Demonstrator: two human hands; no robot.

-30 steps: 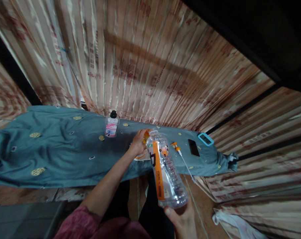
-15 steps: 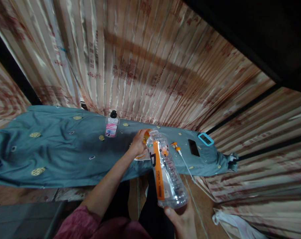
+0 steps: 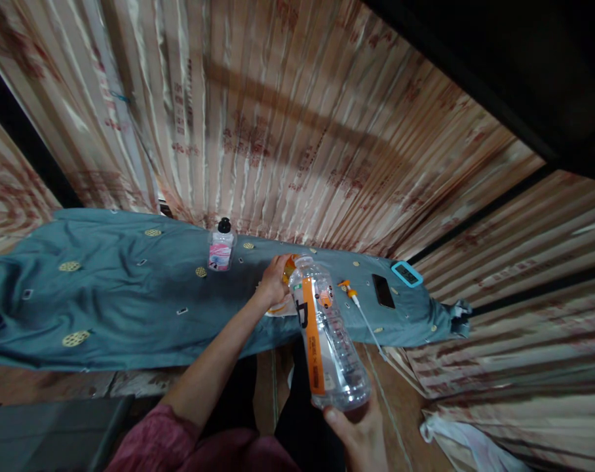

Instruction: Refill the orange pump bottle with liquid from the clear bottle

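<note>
A large clear plastic bottle (image 3: 327,334) with an orange and white label is tilted, its base toward me and its mouth pointing away. My right hand (image 3: 361,436) grips it by the base. My left hand (image 3: 275,278) is closed around an orange container (image 3: 289,267) at the large bottle's mouth; most of that container is hidden by the hand and the bottle. Under the left hand shows a white and orange piece (image 3: 280,308), too covered to name. Right of the bottle lies an orange pump head (image 3: 349,292) with a long pale tube.
On the teal patterned cloth (image 3: 120,301) stands a clear bottle (image 3: 221,252) with black cap and pink label. A phone (image 3: 383,292) and a blue-framed digital clock (image 3: 406,274) lie at the right. Curtains (image 3: 258,131) hang behind. A white bag (image 3: 464,439) is at lower right.
Almost nothing differs. Both hands and the tilted bottle keep their places, with only a very slight shift of the view.
</note>
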